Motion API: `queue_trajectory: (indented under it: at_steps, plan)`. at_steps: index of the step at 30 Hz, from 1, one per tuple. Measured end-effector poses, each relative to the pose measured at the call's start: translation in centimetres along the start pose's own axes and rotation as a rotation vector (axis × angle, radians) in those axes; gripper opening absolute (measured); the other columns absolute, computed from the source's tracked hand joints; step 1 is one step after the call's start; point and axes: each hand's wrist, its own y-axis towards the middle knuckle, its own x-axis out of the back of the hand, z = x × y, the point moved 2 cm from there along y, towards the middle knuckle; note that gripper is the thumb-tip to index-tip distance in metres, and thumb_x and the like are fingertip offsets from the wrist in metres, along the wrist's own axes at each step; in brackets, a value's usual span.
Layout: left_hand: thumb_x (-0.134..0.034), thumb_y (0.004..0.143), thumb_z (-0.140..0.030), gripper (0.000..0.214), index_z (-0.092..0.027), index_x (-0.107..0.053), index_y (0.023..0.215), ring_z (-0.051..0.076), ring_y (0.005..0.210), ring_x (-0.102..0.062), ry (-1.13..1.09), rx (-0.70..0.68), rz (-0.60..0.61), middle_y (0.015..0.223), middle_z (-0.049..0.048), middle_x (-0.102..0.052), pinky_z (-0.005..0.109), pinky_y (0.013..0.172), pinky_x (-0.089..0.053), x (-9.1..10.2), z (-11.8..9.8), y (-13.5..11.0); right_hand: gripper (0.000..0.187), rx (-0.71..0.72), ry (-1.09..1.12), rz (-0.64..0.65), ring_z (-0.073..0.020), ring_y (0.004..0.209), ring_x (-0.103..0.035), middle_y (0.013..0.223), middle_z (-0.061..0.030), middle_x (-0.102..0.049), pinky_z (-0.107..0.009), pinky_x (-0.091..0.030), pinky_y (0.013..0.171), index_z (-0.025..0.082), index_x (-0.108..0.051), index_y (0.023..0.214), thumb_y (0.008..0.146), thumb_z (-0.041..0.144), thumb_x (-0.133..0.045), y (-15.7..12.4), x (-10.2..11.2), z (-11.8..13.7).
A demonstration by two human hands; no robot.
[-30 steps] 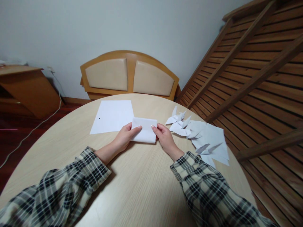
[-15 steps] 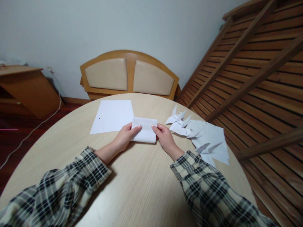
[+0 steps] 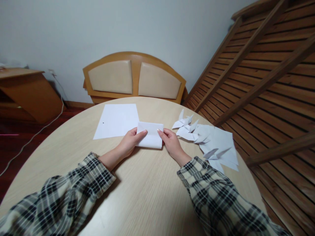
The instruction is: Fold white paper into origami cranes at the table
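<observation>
Between my two hands is a folded piece of white paper, held a little above the table. My left hand pinches its left edge, thumb on top and fingers hidden underneath. At the right edge, my right hand grips it the same way. Just beyond my left hand lies a flat white sheet with a small dark spot near its left side. Several folded paper cranes sit to the right of my right hand, one of them nearer to me.
The round wooden table fills the foreground. More white sheets lie under the cranes near its right edge. A padded headboard stands behind, wooden slats lean at the right, and a desk with a cable is at left.
</observation>
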Motion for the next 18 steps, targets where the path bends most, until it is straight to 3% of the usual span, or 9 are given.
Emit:
queue_trajectory:
  at_steps: [18]
  plan:
    - [-0.075, 0.077, -0.032, 0.036, -0.010, -0.066, 0.103, 0.019, 0.080, -0.064, -0.011, 0.014, 0.009, 0.096, 0.0120, -0.073, 0.029, 0.074, -0.049, 0.09, 0.09, 0.05, 0.036, 0.015, -0.017, -0.005, -0.0133, 0.061, -0.042, 0.063, 0.0025, -0.046, -0.027, -0.033, 0.056, 0.019, -0.053, 0.065, 0.083, 0.050, -0.062, 0.06, 0.00, 0.15]
